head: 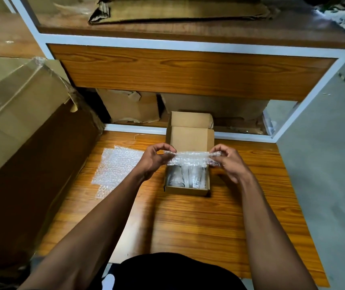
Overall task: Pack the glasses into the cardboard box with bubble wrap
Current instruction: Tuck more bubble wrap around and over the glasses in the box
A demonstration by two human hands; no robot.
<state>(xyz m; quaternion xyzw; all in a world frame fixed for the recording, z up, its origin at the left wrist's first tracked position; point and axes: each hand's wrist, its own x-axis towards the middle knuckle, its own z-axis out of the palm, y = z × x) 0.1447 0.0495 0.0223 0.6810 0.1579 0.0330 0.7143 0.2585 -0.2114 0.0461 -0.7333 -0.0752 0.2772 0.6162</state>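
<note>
Frame centre: my left hand [153, 159] and right hand [229, 162] each pinch one end of a bubble wrap strip [190, 158], its long axis left-right, directly above the open cardboard box [188, 190]; the glasses [185, 176] lie inside, just below my fingers.

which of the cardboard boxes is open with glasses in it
The small cardboard box on the table between the hands, lid up, glasses inside; the others are bigger and show none.
</note>
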